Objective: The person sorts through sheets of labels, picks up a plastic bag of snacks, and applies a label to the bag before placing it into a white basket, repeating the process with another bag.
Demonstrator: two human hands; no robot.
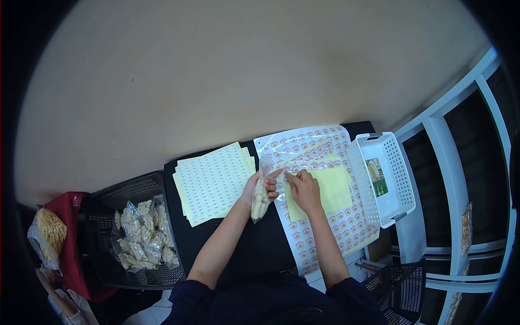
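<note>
Two bare hands, both over the black table. Left hand: fingers curled around a clear bag of pale sticks, between the label sheets at left and the sticker sheet at right. Right hand: thumb and index close together near the yellow sheet; cannot tell whether they pinch anything. White basket: far right.

Dk navy top — short slvs, bare hands
</note>
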